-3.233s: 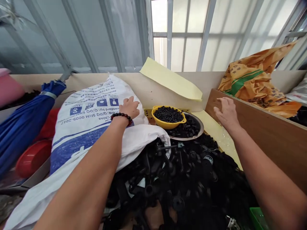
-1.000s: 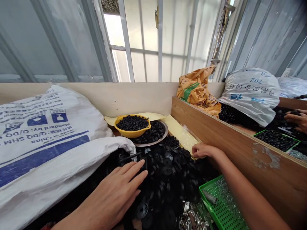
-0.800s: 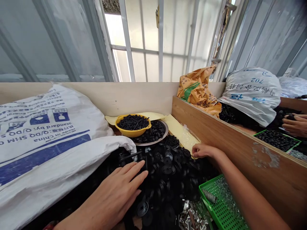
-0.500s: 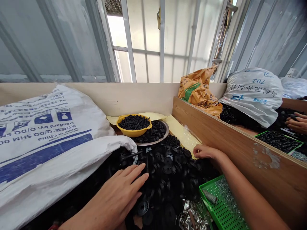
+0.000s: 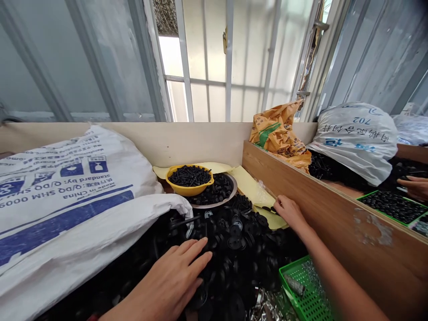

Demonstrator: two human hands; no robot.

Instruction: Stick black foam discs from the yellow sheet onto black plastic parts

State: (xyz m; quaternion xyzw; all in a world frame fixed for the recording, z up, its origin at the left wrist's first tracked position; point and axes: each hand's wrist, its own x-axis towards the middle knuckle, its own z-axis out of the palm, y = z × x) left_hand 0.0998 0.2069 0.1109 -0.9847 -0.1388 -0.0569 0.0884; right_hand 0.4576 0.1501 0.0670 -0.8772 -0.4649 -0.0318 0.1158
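A heap of black plastic parts (image 5: 240, 240) spills from a large white and blue sack (image 5: 73, 196). My left hand (image 5: 170, 281) lies flat on the heap, fingers stretched out, holding nothing. My right hand (image 5: 289, 211) rests at the heap's far right edge on a yellow sheet (image 5: 254, 189), beside the wooden divider (image 5: 334, 214); its fingers curl down and what they touch is hidden. Behind the heap a yellow bowl (image 5: 190, 180) of small black pieces sits on a metal dish (image 5: 217, 194) of black parts.
A green perforated tray (image 5: 304, 294) with metal pieces is at the lower right. Beyond the divider lie an orange bag (image 5: 279, 133), a white sack (image 5: 354, 138), another green tray (image 5: 393, 205) and another person's hand (image 5: 414, 187). Barred windows stand behind.
The camera view tipped slightly downward. My right hand moved a little farther up onto the yellow sheet. My left hand stayed flat on the heap.
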